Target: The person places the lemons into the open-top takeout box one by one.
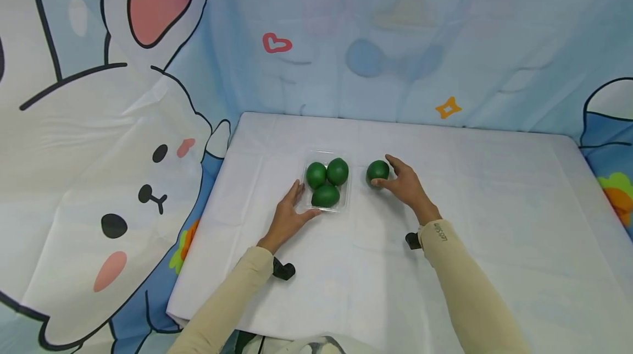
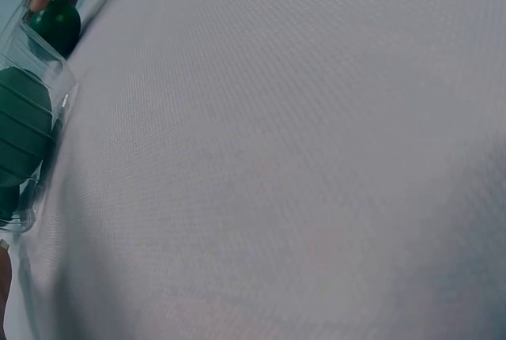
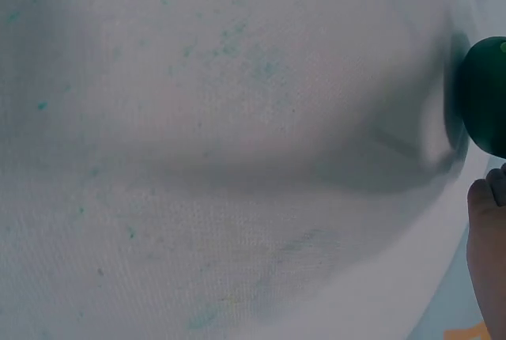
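Observation:
A clear plastic container [image 1: 344,198] stands on the white table, holding three green limes [image 1: 326,196]. My left hand [image 1: 287,219] is at its near left corner, thumb along the near edge and fingers spread by the left side. To the right of the container, my right hand [image 1: 406,186] holds another lime [image 1: 378,171] between thumb and fingers, close over the cloth. That lime [image 3: 484,99] shows at the right edge of the right wrist view. In the left wrist view the container's ribbed wall [image 2: 59,79] stands in front of it.
White cloth [image 1: 494,205] covers the table. A light blue printed curtain [image 1: 316,84] hangs along the back edge, and a large cartoon rabbit print [image 1: 123,178] covers the left side. Dark wrist mounts [image 1: 284,270] sit under both sleeves.

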{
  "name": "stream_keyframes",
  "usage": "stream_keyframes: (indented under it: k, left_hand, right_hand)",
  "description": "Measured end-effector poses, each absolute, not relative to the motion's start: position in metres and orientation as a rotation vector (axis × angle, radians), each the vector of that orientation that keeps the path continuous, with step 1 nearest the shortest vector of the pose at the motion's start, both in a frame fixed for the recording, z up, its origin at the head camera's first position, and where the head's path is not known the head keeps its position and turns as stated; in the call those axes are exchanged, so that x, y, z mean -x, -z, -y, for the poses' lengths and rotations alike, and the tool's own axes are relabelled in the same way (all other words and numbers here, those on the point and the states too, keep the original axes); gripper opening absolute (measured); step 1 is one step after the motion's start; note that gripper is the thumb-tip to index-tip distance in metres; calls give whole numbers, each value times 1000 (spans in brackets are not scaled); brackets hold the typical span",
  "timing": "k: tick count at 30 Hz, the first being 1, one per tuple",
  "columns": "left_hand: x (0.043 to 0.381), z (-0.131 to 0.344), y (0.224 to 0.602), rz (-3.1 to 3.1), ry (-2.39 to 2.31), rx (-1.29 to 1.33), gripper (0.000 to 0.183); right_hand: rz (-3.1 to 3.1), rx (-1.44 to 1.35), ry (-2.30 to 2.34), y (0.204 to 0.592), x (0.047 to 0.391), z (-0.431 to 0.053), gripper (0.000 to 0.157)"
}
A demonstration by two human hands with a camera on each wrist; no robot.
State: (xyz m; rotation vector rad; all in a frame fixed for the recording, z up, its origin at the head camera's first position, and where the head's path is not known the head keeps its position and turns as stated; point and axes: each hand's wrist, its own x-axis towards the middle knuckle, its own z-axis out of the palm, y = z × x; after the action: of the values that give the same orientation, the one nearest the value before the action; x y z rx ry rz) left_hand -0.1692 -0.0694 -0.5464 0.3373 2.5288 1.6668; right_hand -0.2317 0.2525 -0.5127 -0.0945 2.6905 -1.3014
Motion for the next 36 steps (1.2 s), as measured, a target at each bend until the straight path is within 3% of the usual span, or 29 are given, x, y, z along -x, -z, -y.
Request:
stream_keyframes:
  k: [21,36]
  left_hand:
    - [170,71,549,-2534,-1681,-359,101]
    - [170,70,548,-2537,-1686,-360,100]
  right_hand:
    - [-2674,73,1293,518,239,-249,83]
    - [-2729,131,1375,513,223,-251,82]
